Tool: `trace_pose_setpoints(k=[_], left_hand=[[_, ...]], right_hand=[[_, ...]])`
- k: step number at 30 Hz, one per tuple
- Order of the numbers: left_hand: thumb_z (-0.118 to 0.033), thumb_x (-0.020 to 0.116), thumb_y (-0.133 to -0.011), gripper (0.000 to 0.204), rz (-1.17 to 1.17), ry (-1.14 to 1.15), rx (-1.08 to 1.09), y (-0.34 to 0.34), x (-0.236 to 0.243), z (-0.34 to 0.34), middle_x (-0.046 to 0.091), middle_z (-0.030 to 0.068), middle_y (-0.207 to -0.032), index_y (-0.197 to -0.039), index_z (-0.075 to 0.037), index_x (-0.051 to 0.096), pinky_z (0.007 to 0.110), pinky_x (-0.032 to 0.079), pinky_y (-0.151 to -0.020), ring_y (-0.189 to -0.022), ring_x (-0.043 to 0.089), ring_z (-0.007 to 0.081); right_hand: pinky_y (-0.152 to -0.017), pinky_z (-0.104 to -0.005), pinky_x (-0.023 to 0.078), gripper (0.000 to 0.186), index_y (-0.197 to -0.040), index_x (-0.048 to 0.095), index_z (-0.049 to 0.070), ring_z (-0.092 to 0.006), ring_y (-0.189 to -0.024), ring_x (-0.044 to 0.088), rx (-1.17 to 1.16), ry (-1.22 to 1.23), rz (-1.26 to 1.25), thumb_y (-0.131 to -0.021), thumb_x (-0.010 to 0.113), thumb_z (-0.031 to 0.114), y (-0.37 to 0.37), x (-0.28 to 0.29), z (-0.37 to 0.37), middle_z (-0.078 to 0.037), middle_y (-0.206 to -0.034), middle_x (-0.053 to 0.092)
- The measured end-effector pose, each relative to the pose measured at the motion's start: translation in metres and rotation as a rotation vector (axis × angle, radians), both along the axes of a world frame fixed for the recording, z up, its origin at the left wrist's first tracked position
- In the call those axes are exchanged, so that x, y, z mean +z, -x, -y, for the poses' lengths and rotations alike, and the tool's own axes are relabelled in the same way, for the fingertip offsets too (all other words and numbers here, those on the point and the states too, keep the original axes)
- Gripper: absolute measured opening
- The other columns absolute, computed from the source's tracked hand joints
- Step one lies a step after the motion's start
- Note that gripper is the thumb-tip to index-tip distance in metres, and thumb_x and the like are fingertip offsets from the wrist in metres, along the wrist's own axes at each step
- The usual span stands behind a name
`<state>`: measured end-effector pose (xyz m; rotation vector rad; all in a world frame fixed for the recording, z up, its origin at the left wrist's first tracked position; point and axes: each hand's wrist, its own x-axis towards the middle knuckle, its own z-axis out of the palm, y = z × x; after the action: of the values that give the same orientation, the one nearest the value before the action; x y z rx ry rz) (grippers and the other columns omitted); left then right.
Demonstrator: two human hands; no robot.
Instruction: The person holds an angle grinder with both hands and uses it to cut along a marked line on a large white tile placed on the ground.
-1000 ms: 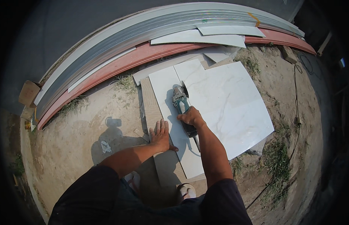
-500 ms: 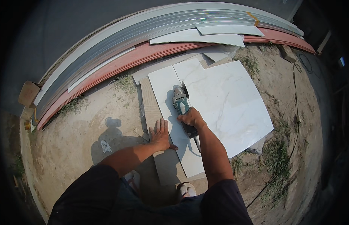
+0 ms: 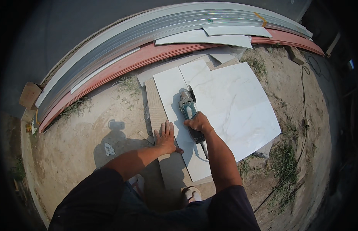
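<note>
My right hand is wrapped round the body of a green and black angle grinder. The grinder's thin disc stands on edge at a dark line in a white marbled tile. That line runs from the tile's far edge down to the disc; the part nearer me is hidden by the tool and my arm. Flat with fingers spread, my left hand presses at the tile's left edge, partly on the brown ribbed board beneath. A notch is missing from the tile's far edge.
Long stacked metal profiles and pink boards lie across the far side, with white offcuts on top. A dark cable runs over the dirt at right, past grass tufts. My sandalled foot stands at the board's near edge.
The grinder and my right hand have shifted very slightly toward me along the line. My left hand stays in place on the tile's edge.
</note>
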<state>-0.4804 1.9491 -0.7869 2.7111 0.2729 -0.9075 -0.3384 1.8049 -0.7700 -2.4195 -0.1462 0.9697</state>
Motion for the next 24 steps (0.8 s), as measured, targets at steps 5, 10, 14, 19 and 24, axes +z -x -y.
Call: trace_pose_setpoints(k=[5, 10, 14, 19, 24], left_hand=[[-0.069, 0.083, -0.054, 0.151, 0.005, 0.006, -0.003, -0.001, -0.001, 0.002, -0.009, 0.0197, -0.163, -0.154, -0.001, -0.007, 0.067, 0.006, -0.115, -0.15, -0.009, 0.0376], [-0.067, 0.084, -0.055, 0.15, 0.006, 0.007, 0.005, 0.0, 0.0, 0.002, -0.009, 0.0196, -0.163, -0.154, -0.001, -0.007, 0.067, 0.006, -0.115, -0.15, -0.009, 0.0375], [-0.066, 0.085, -0.055, 0.15, 0.003, 0.012, 0.006, -0.001, 0.001, 0.003, -0.008, 0.0197, -0.163, -0.154, -0.001, -0.007, 0.066, 0.007, -0.116, -0.15, -0.009, 0.0374], [-0.066, 0.085, -0.054, 0.15, 0.008, 0.012, 0.009, -0.001, -0.002, 0.002, -0.007, 0.0194, -0.163, -0.154, -0.001, -0.006, 0.067, 0.008, -0.115, -0.15, -0.008, 0.0371], [-0.066, 0.086, -0.053, 0.151, 0.038, 0.013, 0.0, 0.0, -0.005, 0.0, -0.006, 0.0196, -0.163, -0.154, -0.001, -0.005, 0.068, 0.008, -0.114, -0.15, -0.008, 0.0374]], right_hand=[[-0.09, -0.0376, 0.055, 0.074, -0.113, 0.06, -0.014, -0.0353, -0.103, 0.068, 0.026, -0.005, -0.007, -0.07, 0.078, 0.043, -0.001, -0.005, 0.005, -0.028, -0.109, 0.068], [-0.089, -0.0379, 0.055, 0.072, -0.111, 0.062, -0.014, -0.0355, -0.102, 0.069, 0.035, 0.005, -0.018, -0.07, 0.077, 0.044, 0.001, -0.001, 0.004, -0.028, -0.108, 0.068], [-0.079, -0.0392, 0.056, 0.067, -0.101, 0.065, -0.017, -0.036, -0.091, 0.071, -0.009, -0.024, 0.085, -0.07, 0.079, 0.041, 0.005, -0.007, 0.006, -0.029, -0.096, 0.07], [-0.082, -0.0392, 0.055, 0.07, -0.104, 0.064, -0.017, -0.0367, -0.095, 0.07, -0.015, -0.037, 0.047, -0.07, 0.079, 0.041, 0.01, 0.0, 0.008, -0.031, -0.099, 0.069], [-0.084, -0.0393, 0.055, 0.071, -0.105, 0.062, -0.018, -0.0372, -0.097, 0.07, -0.018, -0.031, 0.046, -0.069, 0.079, 0.042, 0.015, 0.001, 0.011, -0.031, -0.1, 0.068]])
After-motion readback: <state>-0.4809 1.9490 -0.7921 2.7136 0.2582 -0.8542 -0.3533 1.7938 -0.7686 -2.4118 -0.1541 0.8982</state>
